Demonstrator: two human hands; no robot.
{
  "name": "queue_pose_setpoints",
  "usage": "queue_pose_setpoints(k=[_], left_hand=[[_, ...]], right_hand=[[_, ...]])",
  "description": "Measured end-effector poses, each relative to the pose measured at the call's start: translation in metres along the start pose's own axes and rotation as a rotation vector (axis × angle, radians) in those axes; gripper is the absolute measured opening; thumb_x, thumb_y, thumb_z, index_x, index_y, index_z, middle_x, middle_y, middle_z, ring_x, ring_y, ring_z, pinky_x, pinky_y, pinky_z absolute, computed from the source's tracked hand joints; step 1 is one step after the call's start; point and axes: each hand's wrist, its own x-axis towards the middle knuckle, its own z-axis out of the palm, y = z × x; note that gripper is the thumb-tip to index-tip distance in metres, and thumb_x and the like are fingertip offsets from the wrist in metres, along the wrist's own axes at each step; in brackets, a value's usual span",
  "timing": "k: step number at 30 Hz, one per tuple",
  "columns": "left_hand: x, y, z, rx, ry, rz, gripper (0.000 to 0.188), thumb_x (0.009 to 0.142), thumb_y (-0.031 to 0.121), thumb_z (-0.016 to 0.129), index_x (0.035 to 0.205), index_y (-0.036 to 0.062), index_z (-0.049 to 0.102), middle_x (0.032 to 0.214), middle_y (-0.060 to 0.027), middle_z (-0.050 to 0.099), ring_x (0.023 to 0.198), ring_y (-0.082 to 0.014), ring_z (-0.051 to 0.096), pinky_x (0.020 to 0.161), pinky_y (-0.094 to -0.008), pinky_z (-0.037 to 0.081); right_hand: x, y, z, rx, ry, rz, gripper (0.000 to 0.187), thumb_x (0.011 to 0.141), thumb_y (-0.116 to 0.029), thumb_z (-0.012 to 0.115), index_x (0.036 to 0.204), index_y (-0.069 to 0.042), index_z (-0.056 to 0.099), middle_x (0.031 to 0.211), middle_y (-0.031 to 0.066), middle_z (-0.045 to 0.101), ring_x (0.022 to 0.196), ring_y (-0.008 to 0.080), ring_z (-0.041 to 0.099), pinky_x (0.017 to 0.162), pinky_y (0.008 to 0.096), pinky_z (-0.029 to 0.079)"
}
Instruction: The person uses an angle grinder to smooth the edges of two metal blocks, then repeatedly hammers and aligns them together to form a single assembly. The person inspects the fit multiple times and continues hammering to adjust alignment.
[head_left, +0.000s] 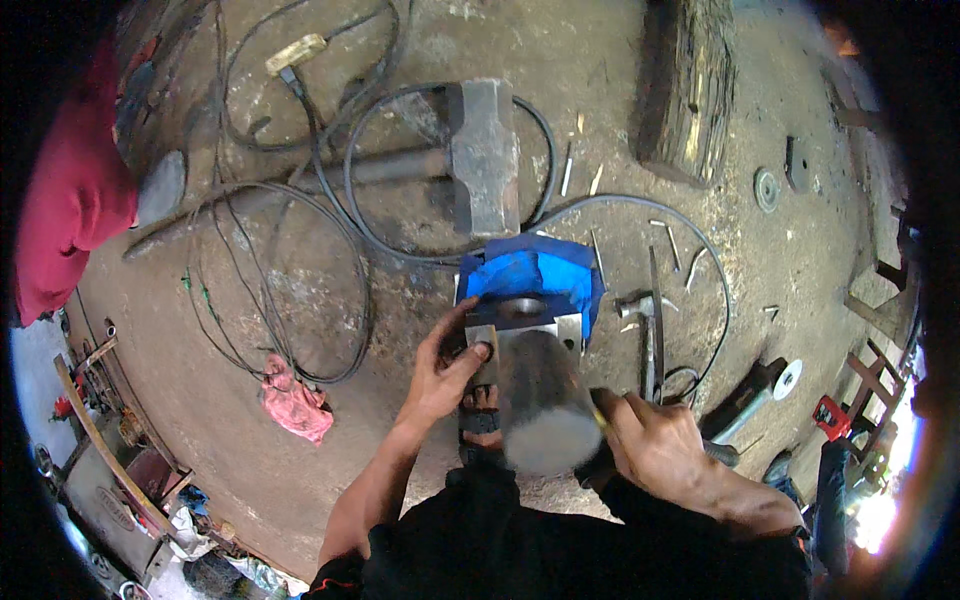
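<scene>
My left hand (447, 368) is closed on a metal bracket (482, 340), thumb on its face and fingers at its far side. The bracket rests at a blue cloth pad (535, 275), and a round metal piece (522, 307) shows between them. Over the near part hangs a thick grey metal cylinder (540, 400) with a pale round end, blurred, like a mallet's head. My right hand (655, 440) is a fist around a yellowish handle (603, 415) beside that cylinder; where the two join is hidden. The cylinder covers part of the bracket.
A sledgehammer (485, 155) lies beyond the pad among looped black cables (345, 190). To the right are a claw hammer (648, 335), an angle grinder (750, 400) and a wooden beam (688, 95). A pink rag (295, 400) lies left, and a person's red-clothed leg (80, 200) stands far left.
</scene>
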Motion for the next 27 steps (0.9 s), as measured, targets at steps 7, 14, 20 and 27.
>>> queue_pose_setpoints(k=[7,14,20,27], left_hand=[[0.005,-0.004,0.000,0.017,-0.003,-0.020,0.055,0.097,0.009,0.069,0.148,0.0001,0.051,0.133,-0.0111,0.063,0.124,-0.0203,0.057,0.109,-0.0356,0.044],[0.005,-0.013,0.000,0.058,0.019,0.087,0.054,0.099,0.020,0.069,0.146,-0.0002,0.054,0.132,-0.0130,0.064,0.125,-0.0214,0.058,0.109,-0.0363,0.044],[0.003,0.003,-0.014,0.157,-0.081,-0.010,0.077,0.090,0.032,0.080,0.152,0.0014,0.048,0.144,-0.0183,0.058,0.134,-0.0281,0.055,0.114,-0.0402,0.042],[0.020,-0.002,-0.025,0.813,-0.203,0.283,0.107,0.061,0.022,0.098,0.149,0.0051,0.039,0.157,-0.0229,0.046,0.144,-0.0415,0.048,0.119,-0.0483,0.041]], right_hand=[[0.004,0.001,0.002,-0.158,-0.098,0.141,0.033,0.088,-0.011,0.066,0.121,-0.004,0.059,0.083,0.0131,0.067,0.065,0.0303,0.073,0.050,0.0407,0.056],[-0.002,-0.004,0.006,-0.052,-0.058,0.188,0.027,0.090,-0.007,0.063,0.116,-0.006,0.057,0.086,0.0170,0.070,0.065,0.0340,0.072,0.052,0.0449,0.056],[-0.034,0.061,0.028,0.078,0.104,0.226,0.032,0.085,-0.010,0.076,0.109,-0.004,0.057,0.078,0.0194,0.067,0.068,0.0385,0.071,0.059,0.0485,0.058],[-0.096,0.224,0.042,-0.264,0.611,0.649,0.027,0.096,-0.017,0.073,0.120,-0.005,0.066,0.092,0.0221,0.073,0.083,0.0416,0.073,0.070,0.0457,0.057]])
